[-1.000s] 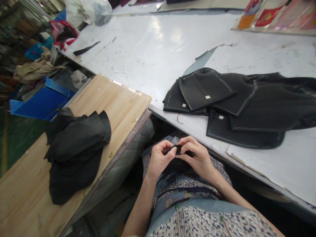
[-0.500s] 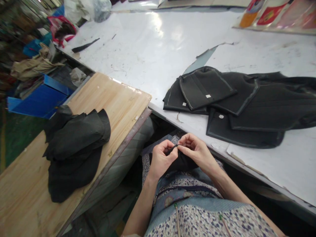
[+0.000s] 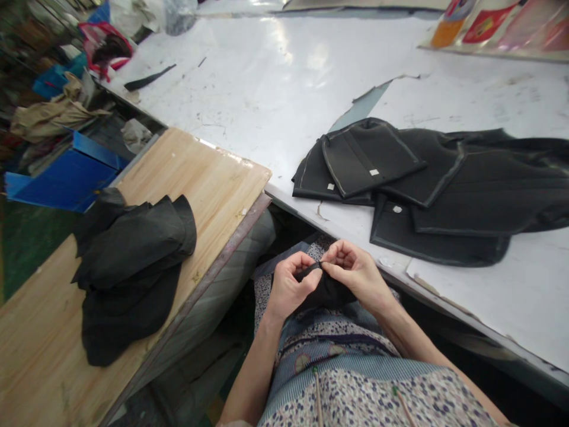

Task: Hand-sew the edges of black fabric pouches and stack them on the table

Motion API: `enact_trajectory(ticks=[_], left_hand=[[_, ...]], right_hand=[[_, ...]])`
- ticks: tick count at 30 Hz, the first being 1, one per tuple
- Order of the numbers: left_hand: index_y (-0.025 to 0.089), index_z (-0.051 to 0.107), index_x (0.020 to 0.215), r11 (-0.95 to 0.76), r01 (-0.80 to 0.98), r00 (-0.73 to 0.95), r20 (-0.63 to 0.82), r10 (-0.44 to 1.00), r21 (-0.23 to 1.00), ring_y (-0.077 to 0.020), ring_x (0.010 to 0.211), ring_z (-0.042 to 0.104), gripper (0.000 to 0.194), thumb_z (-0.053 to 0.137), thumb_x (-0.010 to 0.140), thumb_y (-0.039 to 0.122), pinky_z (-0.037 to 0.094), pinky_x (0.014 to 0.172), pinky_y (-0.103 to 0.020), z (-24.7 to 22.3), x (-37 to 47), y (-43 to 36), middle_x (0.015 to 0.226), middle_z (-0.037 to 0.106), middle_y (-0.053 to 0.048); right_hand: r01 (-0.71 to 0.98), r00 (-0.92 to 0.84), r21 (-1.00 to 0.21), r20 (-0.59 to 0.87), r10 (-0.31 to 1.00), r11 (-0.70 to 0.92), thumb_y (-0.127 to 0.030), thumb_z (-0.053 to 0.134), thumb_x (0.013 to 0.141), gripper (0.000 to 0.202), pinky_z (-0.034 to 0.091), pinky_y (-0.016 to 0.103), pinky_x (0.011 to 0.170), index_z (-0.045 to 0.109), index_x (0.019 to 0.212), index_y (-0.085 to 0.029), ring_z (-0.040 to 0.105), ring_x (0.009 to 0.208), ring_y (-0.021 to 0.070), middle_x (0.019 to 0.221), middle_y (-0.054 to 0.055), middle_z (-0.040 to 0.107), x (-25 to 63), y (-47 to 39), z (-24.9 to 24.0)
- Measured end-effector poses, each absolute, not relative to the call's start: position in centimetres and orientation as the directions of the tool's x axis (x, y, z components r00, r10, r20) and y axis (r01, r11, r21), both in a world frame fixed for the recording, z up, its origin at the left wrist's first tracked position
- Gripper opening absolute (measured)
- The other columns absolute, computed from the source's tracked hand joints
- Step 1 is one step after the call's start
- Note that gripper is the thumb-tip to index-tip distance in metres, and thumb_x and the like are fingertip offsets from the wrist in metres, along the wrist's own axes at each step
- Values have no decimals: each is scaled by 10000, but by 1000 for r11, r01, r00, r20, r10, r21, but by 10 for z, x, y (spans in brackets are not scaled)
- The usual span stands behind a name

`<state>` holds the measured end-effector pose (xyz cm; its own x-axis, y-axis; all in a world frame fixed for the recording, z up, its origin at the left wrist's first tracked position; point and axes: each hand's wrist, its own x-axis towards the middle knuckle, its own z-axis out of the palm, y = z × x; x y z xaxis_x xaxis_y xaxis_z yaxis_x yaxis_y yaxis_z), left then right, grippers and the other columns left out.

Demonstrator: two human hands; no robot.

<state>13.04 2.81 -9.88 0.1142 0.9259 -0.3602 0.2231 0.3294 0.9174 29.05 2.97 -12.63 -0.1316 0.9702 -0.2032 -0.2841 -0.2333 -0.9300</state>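
Above my lap, my left hand [image 3: 293,281] and my right hand [image 3: 353,273] pinch the edge of a black fabric piece [image 3: 326,292] between thumbs and fingers. The fingertips of both hands nearly meet at that edge. Most of the fabric hangs below the hands against the patterned apron [image 3: 338,356], partly hidden by them. To the left, a pile of black fabric pieces [image 3: 137,261] lies on a wooden board [image 3: 231,172]. On the right, black sewn pieces [image 3: 466,184] with pale edge lines and small white tags overlap one another.
A large white table [image 3: 249,77] stretches ahead, its near edge just beyond my hands. Torn covering shows a grey-blue patch [image 3: 362,110]. A blue box [image 3: 71,172] stands beyond the board. At the back are a pink bag [image 3: 104,50] and a printed plastic package [image 3: 498,29].
The left thumb has shifted slightly along the fabric edge, and both hands keep their pinch. The whole view has drifted a little; the piles lie as before.
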Motion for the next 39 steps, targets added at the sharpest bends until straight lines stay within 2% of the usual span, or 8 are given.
enact_trajectory(ticks=[7, 11, 15, 19, 24, 29, 34, 39], left_hand=[[166, 582, 716, 274, 321, 119, -326, 938, 907, -85, 536, 395, 180, 625, 844, 286, 301, 480, -188, -97, 134, 28, 608, 494, 36], [168, 563, 707, 250, 308, 126, -300, 945, 918, -83, 531, 382, 179, 606, 850, 268, 303, 484, -188, -96, 134, 28, 600, 475, 39], [174, 546, 701, 320, 222, 111, -350, 930, 921, -85, 512, 376, 205, 611, 847, 302, 293, 467, -192, -96, 131, 30, 585, 463, 40], [173, 551, 707, 300, 217, 111, -329, 938, 929, -84, 509, 384, 197, 615, 846, 297, 297, 474, -194, -98, 130, 30, 593, 475, 41], [179, 548, 713, 281, 220, 131, -313, 941, 934, -89, 515, 385, 212, 597, 871, 311, 291, 480, -203, -100, 131, 30, 600, 469, 44], [186, 540, 739, 217, 209, 190, -257, 948, 954, -103, 553, 377, 244, 563, 919, 349, 306, 520, -218, -98, 126, 31, 628, 432, 45], [195, 619, 926, 94, 236, 263, -156, 952, 967, -131, 630, 436, 255, 473, 995, 392, 364, 597, -238, -95, 120, 30, 729, 503, 18], [199, 649, 1024, -17, 289, 339, -86, 937, 957, -166, 818, 579, 183, 542, 982, 341, 430, 741, -240, -93, 118, 31, 909, 637, -21]], right_hand=[[-46, -63, -997, -64, 996, -67, -183, 674, 789, 72, 488, 276, 639, 605, 783, -198, 560, 666, 148, 723, -9, 602, 290, 26, -112], [-67, -65, -994, -86, 994, -90, -218, 681, 823, 62, 494, 274, 645, 626, 804, -198, 579, 670, 151, 734, -8, 625, 292, 26, -112], [-134, -255, -977, -129, 958, -168, -359, 604, 950, 195, 539, 299, 754, 673, 1062, -215, 671, 859, 188, 966, 36, 715, 306, 27, -112], [-56, -392, -998, 3, 920, -21, -350, 777, 847, 291, 502, 381, 965, 680, 1093, -228, 635, 1093, 249, 1140, 66, 686, 318, 26, -111], [22, -275, -996, 81, 958, 91, -198, 709, 892, 44, 499, 354, 923, 670, 883, -218, 636, 998, 214, 1048, 54, 675, 309, 21, -115], [-15, -178, -999, 47, 983, 45, -184, 675, 898, 63, 489, 357, 913, 645, 853, -215, 628, 961, 217, 1008, 49, 672, 298, 21, -112], [-35, -133, -999, -8, 991, -13, -212, 664, 910, 79, 474, 357, 929, 628, 840, -213, 624, 973, 220, 1012, 48, 673, 298, 23, -108], [73, -41, -991, 113, 993, 115, -182, 632, 920, 73, 482, 382, 936, 617, 865, -227, 618, 1039, 241, 1049, 68, 667, 294, 20, -105]])
